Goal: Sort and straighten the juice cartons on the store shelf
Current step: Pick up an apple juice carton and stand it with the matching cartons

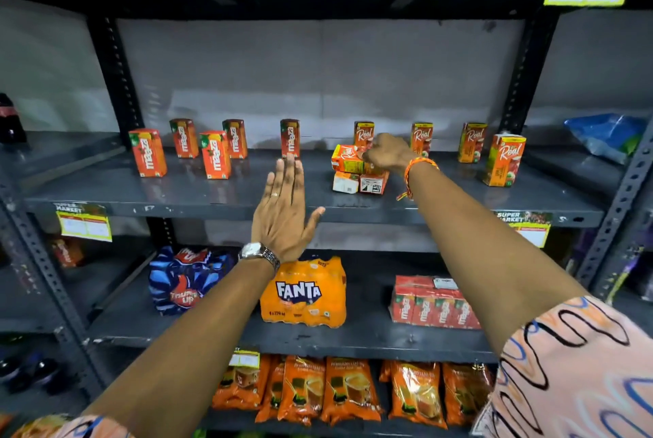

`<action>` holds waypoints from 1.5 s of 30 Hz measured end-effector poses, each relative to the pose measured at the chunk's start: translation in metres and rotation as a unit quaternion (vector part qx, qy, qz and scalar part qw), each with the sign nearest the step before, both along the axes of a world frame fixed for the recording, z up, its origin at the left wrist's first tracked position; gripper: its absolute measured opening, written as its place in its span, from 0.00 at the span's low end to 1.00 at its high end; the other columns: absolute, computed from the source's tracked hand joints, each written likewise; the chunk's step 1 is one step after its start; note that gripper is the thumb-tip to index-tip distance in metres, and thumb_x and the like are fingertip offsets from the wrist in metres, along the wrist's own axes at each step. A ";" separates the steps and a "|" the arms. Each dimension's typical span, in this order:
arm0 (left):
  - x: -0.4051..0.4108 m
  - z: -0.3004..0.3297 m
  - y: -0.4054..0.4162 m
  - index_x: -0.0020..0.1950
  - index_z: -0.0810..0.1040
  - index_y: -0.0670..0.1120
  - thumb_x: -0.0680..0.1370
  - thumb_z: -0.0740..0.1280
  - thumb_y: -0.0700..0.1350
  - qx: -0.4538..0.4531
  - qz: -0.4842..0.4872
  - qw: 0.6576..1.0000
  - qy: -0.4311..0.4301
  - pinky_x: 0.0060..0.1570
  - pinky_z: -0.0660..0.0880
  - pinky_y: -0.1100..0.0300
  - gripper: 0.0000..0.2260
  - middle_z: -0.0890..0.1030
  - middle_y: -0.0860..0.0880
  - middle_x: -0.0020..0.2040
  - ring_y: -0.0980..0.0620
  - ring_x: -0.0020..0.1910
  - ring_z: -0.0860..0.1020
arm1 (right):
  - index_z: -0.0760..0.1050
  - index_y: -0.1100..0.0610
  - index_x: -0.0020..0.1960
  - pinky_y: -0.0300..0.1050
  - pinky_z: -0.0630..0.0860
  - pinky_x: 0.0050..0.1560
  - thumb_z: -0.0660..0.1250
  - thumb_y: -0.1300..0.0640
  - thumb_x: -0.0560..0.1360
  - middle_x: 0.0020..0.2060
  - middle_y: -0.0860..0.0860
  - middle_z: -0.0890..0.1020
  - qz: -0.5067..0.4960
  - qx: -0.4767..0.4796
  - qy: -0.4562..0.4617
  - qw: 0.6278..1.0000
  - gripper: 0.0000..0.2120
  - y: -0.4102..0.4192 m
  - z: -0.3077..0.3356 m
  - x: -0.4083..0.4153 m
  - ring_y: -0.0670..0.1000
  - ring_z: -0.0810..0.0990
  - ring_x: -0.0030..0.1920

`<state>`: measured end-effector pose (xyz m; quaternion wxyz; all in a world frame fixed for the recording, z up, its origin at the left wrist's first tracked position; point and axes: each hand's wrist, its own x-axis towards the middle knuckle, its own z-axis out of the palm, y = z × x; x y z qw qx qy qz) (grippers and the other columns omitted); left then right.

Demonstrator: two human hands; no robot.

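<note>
Reaching out over the dark shelf [176, 195], the right hand [387, 154] is curled shut around a Real carton [348, 159] that lies on its side. This carton sits on top of two more cartons [360, 183] that also lie flat, with their bottoms facing the front. An orange thread band [411, 172] is tied around the right wrist. The left hand [284, 211] is flat and open, fingers straight and close together, and it holds nothing. It hangs in front of the shelf edge, and its fingertips point at one Maaza carton [290, 138] standing alone near the back. A silver watch [256, 252] is on the left wrist. Four more Maaza cartons [187, 147] stand on the left side of the same shelf, some turned a little. Four Real cartons [473, 142] stand on the right side, three near the back and one closer to the front. On the shelf below are a blue Thums Up pack [183, 280], an orange Fanta pack [304, 292] and a red Maaza pack [433, 303]. Orange bags [349, 390] sit on the lowest shelf.
</note>
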<state>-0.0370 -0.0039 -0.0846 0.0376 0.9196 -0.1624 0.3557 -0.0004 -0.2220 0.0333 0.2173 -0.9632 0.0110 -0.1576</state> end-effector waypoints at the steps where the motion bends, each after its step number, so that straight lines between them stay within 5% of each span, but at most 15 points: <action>1: -0.003 -0.009 0.000 0.79 0.40 0.39 0.79 0.45 0.65 -0.001 0.001 1.000 0.026 0.77 0.39 0.50 0.39 0.39 0.40 0.80 0.44 0.79 0.39 | 0.73 0.61 0.66 0.51 0.74 0.55 0.63 0.50 0.77 0.62 0.59 0.80 0.008 0.017 0.009 1.000 0.22 0.002 0.004 -0.002 0.59 0.78 0.60; 3: -0.005 -0.022 0.001 0.79 0.45 0.40 0.78 0.45 0.67 0.007 0.010 0.999 0.053 0.77 0.39 0.50 0.40 0.43 0.40 0.80 0.43 0.80 0.44 | 0.74 0.61 0.60 0.49 0.77 0.48 0.65 0.52 0.76 0.57 0.60 0.81 0.018 0.035 0.024 0.999 0.17 0.002 0.007 -0.001 0.59 0.80 0.53; 7: -0.007 -0.025 0.001 0.74 0.63 0.40 0.77 0.51 0.68 0.031 0.028 0.999 0.026 0.76 0.54 0.46 0.37 0.68 0.40 0.74 0.41 0.72 0.66 | 0.73 0.61 0.46 0.54 0.83 0.44 0.65 0.58 0.77 0.49 0.62 0.82 0.021 0.142 0.038 0.989 0.06 -0.001 0.006 -0.006 0.57 0.82 0.45; 10: -0.006 -0.026 0.001 0.73 0.65 0.41 0.79 0.52 0.65 0.039 0.045 0.998 0.014 0.73 0.60 0.46 0.34 0.71 0.41 0.70 0.42 0.69 0.69 | 0.71 0.60 0.49 0.45 0.78 0.29 0.63 0.62 0.79 0.45 0.59 0.79 0.019 0.318 0.026 0.947 0.02 -0.005 0.002 -0.023 0.53 0.80 0.38; 15: -0.005 -0.027 -0.006 0.69 0.68 0.41 0.78 0.57 0.64 0.019 0.062 0.998 -0.001 0.70 0.64 0.46 0.31 0.74 0.41 0.67 0.41 0.65 0.72 | 0.76 0.64 0.49 0.40 0.80 0.31 0.59 0.63 0.82 0.49 0.62 0.81 0.092 0.498 -0.042 0.862 0.08 -0.012 0.002 -0.069 0.51 0.81 0.37; 20: -0.002 -0.028 -0.007 0.68 0.70 0.41 0.76 0.64 0.61 -0.002 0.061 0.998 -0.007 0.69 0.65 0.48 0.29 0.75 0.42 0.66 0.41 0.64 0.73 | 0.75 0.65 0.65 0.44 0.82 0.47 0.57 0.61 0.83 0.54 0.57 0.83 0.170 0.496 -0.125 0.842 0.14 -0.009 0.004 -0.128 0.50 0.83 0.48; 29: -0.001 -0.027 -0.009 0.64 0.73 0.41 0.73 0.68 0.60 -0.032 0.052 0.998 -0.020 0.66 0.69 0.48 0.28 0.79 0.43 0.62 0.42 0.62 0.76 | 0.78 0.53 0.61 0.47 0.80 0.54 0.62 0.53 0.81 0.52 0.50 0.85 0.236 0.474 -0.215 0.821 0.12 0.008 -0.010 -0.220 0.50 0.84 0.54; 33: -0.003 -0.026 -0.009 0.63 0.74 0.41 0.72 0.70 0.59 -0.037 0.049 0.998 -0.021 0.66 0.69 0.47 0.28 0.79 0.42 0.62 0.41 0.61 0.76 | 0.75 0.55 0.67 0.54 0.78 0.61 0.63 0.51 0.79 0.56 0.51 0.85 0.230 0.477 -0.217 0.820 0.18 0.012 -0.016 -0.236 0.52 0.83 0.59; 40: -0.006 -0.026 -0.008 0.65 0.73 0.41 0.74 0.68 0.59 -0.043 0.049 0.998 -0.013 0.68 0.68 0.47 0.28 0.78 0.43 0.63 0.41 0.63 0.75 | 0.74 0.58 0.67 0.45 0.81 0.48 0.65 0.57 0.79 0.57 0.55 0.83 0.206 0.542 -0.190 0.793 0.17 0.004 -0.009 -0.229 0.55 0.83 0.56; 45: -0.008 -0.026 -0.010 0.66 0.73 0.40 0.75 0.67 0.59 -0.045 0.044 0.998 -0.006 0.69 0.67 0.47 0.28 0.77 0.42 0.64 0.41 0.64 0.75 | 0.69 0.67 0.66 0.52 0.84 0.49 0.64 0.67 0.79 0.57 0.59 0.79 0.114 0.619 -0.139 0.765 0.17 -0.025 -0.003 -0.189 0.58 0.83 0.54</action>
